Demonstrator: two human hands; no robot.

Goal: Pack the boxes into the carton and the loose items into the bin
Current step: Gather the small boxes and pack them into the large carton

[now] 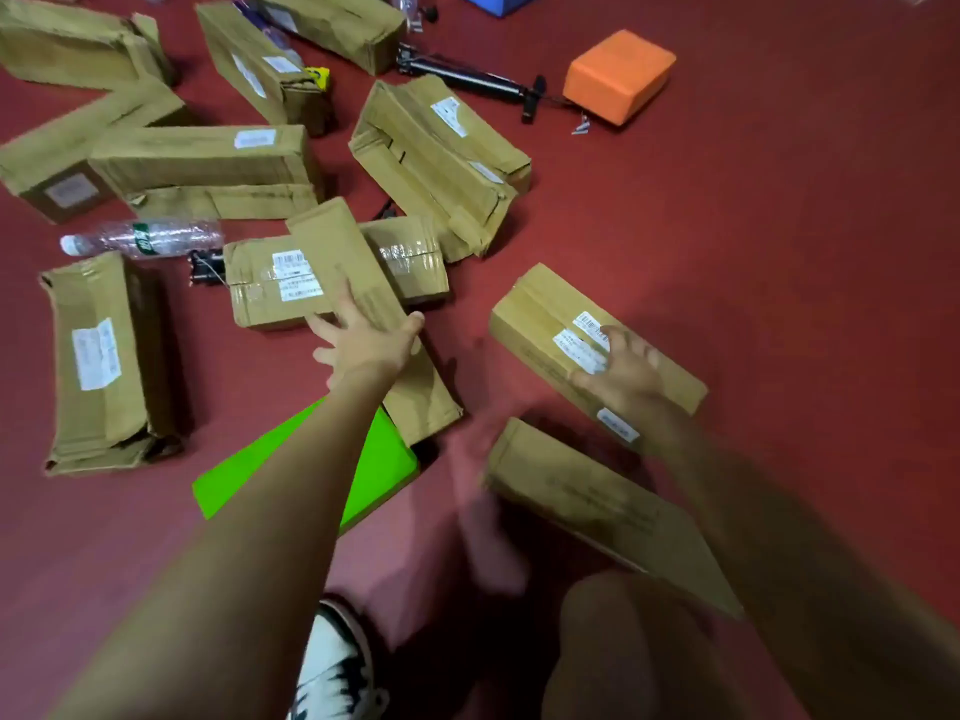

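Note:
Several long brown cardboard boxes lie scattered on the red floor. My left hand grips a long plain box near its middle, thumb on its right edge; that box lies slanted across a labelled box. My right hand lies on top of another labelled box, fingers spread over its labels. A further box lies blurred under my right forearm. A clear plastic bottle lies at the left. No carton or bin shows clearly.
A bright green flat block lies under my left forearm. An orange block and a black pump-like tool sit at the back. A blue object is at the top edge. My shoe is at the bottom.

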